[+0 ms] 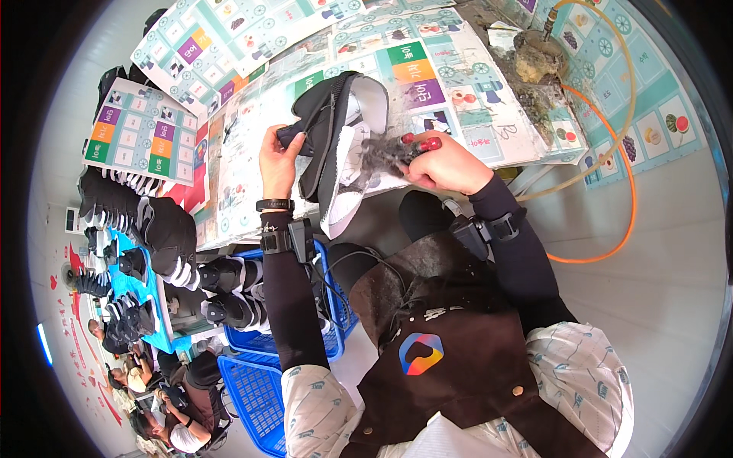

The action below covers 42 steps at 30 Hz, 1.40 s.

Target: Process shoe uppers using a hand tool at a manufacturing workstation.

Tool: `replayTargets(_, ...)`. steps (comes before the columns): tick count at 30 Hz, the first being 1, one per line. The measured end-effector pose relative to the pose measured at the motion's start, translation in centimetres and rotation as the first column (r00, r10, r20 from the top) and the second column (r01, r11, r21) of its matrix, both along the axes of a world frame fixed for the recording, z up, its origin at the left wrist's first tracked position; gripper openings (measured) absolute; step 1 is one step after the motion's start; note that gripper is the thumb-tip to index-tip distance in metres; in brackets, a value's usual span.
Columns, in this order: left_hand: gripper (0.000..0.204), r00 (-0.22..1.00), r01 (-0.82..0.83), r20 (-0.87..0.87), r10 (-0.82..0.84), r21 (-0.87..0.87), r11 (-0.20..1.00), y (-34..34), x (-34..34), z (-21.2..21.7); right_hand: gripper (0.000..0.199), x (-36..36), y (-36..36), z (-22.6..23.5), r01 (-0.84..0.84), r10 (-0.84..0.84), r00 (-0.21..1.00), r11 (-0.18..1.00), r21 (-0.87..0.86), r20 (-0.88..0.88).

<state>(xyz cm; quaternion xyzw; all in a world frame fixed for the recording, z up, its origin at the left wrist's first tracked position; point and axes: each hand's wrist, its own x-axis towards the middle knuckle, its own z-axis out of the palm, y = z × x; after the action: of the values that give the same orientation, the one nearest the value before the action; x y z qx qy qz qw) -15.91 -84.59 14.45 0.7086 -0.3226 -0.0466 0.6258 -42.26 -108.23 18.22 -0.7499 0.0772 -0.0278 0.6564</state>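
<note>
A black shoe upper (324, 130) with white and pale grey parts is held at the near edge of the work table. My left hand (279, 160) pinches a dark flap on its left side between thumb and fingers. From the right, my right hand (450, 166) is closed around a red-handled tool (429, 143). The tool's grey, fuzzy head looks like a clogged brush and meets or overlaps the white part of the upper; whether it touches cannot be told.
Printed sheets cover the stained table (489, 130). A crusted pot (538, 57) stands at the far right, with an orange hose (632, 206) curving down beside it. Stacked black uppers (172, 237) and blue baskets (252, 397) are on the left. Other people (183, 404) sit farther off.
</note>
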Motion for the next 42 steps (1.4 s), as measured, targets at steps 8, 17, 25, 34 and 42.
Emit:
replayTargets(8, 0.026, 1.0, 0.024, -0.004, -0.024, -0.021, 0.999, -0.5, -0.4, 0.5, 0.031, -0.2, 0.3, 0.3, 0.305, -0.297, 0.952, 0.903, -0.304, 0.075)
replayTargets(17, 0.023, 0.997, -0.033, 0.073, 0.025, 0.114, 0.993, -0.4, -0.6, 2.5, 0.04, -1.5, 0.1, 0.7, 0.246, -0.24, 0.969, 0.96, 0.132, -0.055)
replayTargets(25, 0.022, 0.952, 0.097, 0.271, -0.144, 0.181, 0.979, -0.6, -1.0, 16.1, 0.031, -6.5, -4.0, 1.2, 0.402, -0.442, 0.894, 0.865, 0.301, 0.078)
replayTargets(34, 0.015, 0.865, 0.439, -0.362, -0.348, 0.21, 0.873, -1.0, 1.9, 10.3, 0.021, -7.7, -2.9, 2.4, 0.32, -0.339, 0.937, 0.931, 0.178, 0.086)
replayTargets(42, 0.015, 0.89, 0.388, -0.356, -0.286, 0.261, 0.884, -2.0, 2.5, 7.1, 0.022, -4.5, -2.7, 1.6, 0.178, -0.175, 0.983, 0.982, -0.063, 0.057)
